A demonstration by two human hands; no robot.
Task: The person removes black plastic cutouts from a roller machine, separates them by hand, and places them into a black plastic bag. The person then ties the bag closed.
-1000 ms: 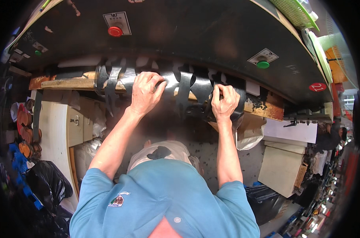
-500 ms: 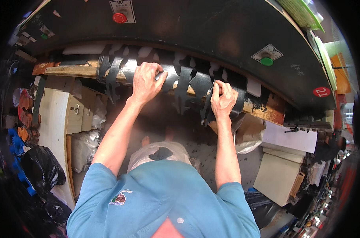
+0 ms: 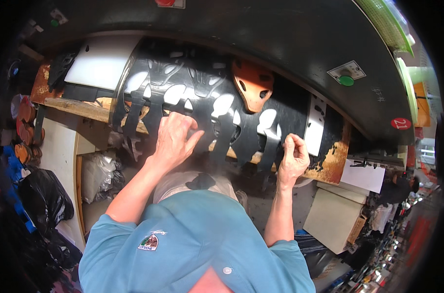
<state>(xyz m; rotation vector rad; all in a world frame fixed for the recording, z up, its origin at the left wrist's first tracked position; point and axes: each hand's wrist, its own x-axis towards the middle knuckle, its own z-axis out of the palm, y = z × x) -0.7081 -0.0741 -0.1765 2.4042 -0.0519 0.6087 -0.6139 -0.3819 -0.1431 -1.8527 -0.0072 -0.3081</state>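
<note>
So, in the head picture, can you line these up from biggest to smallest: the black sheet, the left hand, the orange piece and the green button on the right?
1. Black sheet
2. Left hand and orange piece: too alike to rank
3. Green button

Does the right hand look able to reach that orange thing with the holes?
Probably yes: the orange thing lies nearby on the black sheet, and only that holey sheet seems to lie between it and the right hand.

Pale cab. (image 3: 59,158) on L, grey flr (image 3: 257,201), window (image 3: 428,152) far R
</note>
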